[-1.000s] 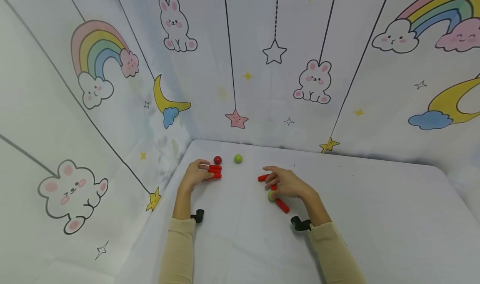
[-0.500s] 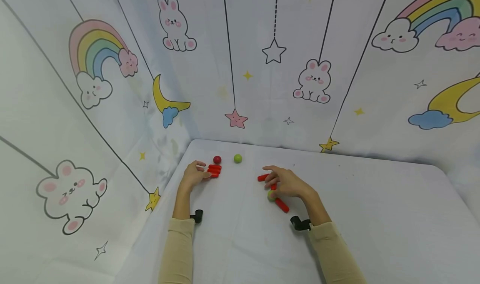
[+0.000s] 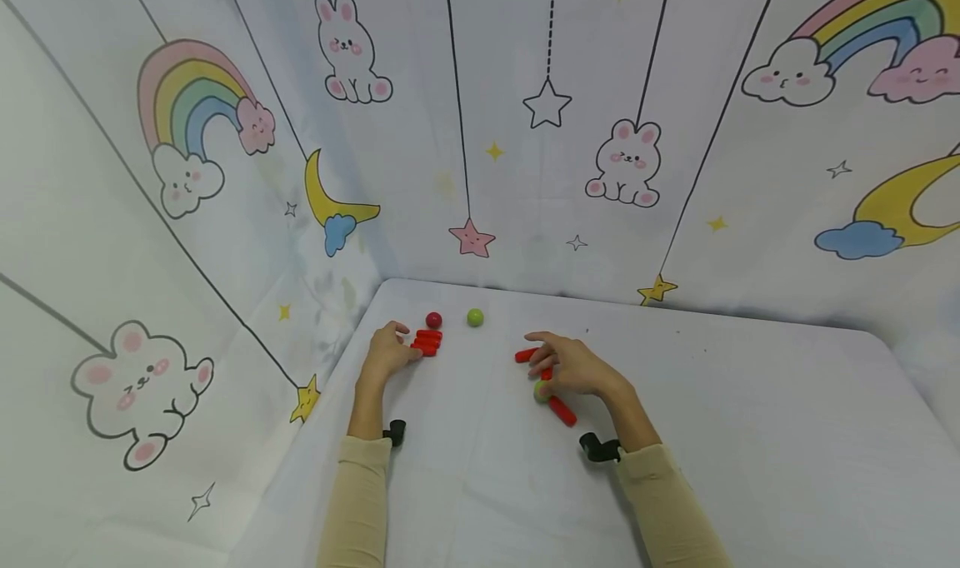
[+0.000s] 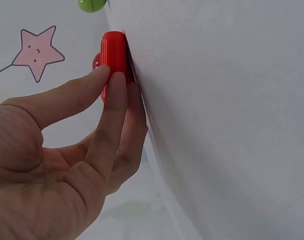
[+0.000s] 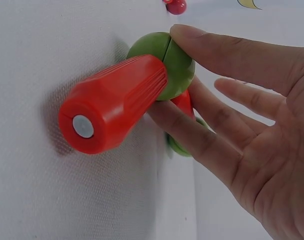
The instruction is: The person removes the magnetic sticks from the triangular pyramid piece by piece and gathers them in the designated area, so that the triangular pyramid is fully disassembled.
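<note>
Left hand (image 3: 386,356): is pinching 1 red rod (image 4: 113,52) beside 2 other rods (image 3: 430,335) on the surface (image 3: 480,468).
Right hand (image 3: 576,368): is pinching a green ball (image 5: 178,75).
Disc-ended rod (image 5: 114,102): is touching that ball.

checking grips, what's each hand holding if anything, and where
Left hand: a red rod, near its palm-side end. Right hand: a green ball, by its sides.

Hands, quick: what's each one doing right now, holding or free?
Left hand: pinches a red rod between thumb and fingers.
Right hand: pinches a green ball between thumb and fingers.
</note>
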Tool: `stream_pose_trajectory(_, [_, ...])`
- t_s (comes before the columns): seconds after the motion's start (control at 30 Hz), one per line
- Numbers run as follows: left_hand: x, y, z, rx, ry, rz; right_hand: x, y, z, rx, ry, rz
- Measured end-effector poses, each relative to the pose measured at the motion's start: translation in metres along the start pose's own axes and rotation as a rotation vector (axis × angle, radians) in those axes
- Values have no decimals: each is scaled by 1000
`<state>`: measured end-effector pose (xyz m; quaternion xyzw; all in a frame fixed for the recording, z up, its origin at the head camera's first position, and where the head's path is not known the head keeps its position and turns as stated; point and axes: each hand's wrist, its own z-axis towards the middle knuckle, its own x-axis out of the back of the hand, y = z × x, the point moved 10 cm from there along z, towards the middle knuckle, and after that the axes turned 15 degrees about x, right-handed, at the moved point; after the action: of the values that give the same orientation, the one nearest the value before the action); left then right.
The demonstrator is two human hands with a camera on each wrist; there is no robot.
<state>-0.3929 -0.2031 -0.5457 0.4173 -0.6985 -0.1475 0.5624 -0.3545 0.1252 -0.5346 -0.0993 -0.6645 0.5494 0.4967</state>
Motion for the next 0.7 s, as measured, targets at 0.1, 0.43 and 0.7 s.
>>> stream_pose_trajectory(0.1, [0,1,-1,-1,8,11,0,0,0,7,-3,-11])
stream_pose_trajectory(0.43, [3,7,-6,-14,1,-19,-4,-5,2,23,-24,-45])
stream_pose_trajectory(0.7, [2,27,-15,-75,2,-33,-5,-8,5,33,-14,-56])
